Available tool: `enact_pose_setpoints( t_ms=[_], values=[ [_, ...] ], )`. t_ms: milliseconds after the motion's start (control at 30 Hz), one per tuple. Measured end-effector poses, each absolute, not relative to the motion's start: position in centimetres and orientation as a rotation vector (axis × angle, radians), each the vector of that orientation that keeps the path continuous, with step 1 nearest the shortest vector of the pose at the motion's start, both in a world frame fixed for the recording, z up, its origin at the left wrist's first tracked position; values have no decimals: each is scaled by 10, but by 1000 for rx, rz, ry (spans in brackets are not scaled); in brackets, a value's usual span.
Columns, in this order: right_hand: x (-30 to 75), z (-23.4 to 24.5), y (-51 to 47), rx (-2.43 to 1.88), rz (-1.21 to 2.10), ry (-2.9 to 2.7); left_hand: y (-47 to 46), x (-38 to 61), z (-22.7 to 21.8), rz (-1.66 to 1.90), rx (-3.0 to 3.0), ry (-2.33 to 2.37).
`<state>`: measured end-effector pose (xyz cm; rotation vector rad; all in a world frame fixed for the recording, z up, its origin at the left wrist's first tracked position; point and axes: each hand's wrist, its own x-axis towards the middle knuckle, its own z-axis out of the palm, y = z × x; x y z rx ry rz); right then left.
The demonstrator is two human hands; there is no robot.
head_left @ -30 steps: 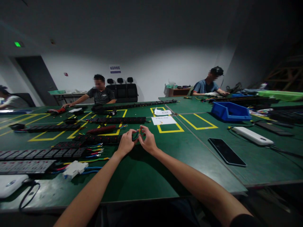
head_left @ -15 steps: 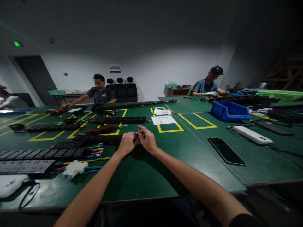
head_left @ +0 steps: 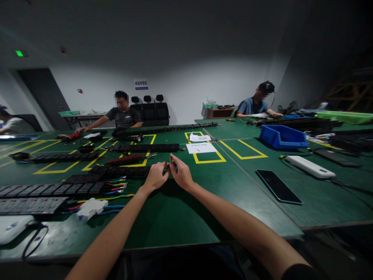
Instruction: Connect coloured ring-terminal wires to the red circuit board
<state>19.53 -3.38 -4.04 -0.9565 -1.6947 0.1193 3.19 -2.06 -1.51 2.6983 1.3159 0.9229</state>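
Note:
My left hand (head_left: pixel 156 175) is closed at the right end of a black socket strip (head_left: pixel 122 171), its fingertips pinching the wires there. Against it, my right hand (head_left: pixel 182 174) is closed too, thumb and fingers together on the same short wires (head_left: pixel 171 158). A bit of yellow and green shows above the fingertips; the rest of the wires is hidden by my fingers. Just beyond my hands lies a dark red strip (head_left: pixel 124 160) with loose wire ends. Left of my left forearm are more socket strips (head_left: pixel 52 189) whose coloured wires end in ring terminals (head_left: pixel 121 191).
A white breaker-like block (head_left: pixel 91 209) with blue wires lies at the left. On the right are a phone (head_left: pixel 279 186), a white power bank (head_left: pixel 310 166) and a blue bin (head_left: pixel 283 137). Paper labels (head_left: pixel 201 147) lie ahead. Two people (head_left: pixel 125 114) sit across the green table.
My hands stay together at the strip's end, with only slight finger movement. The right fingertips are a little higher. The rest looks almost the same.

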Motion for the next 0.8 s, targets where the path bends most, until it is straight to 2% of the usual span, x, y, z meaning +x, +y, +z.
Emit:
enact_pose_setpoints(
  t_ms=[300,800],
  values=[
    [194,-39,-32,-1047,134,-1674,-15,31,-19,954,2708,1347],
    [195,-27,-38,-1318,-56,-1933,-19,35,-18,897,2709,1605]
  ],
)
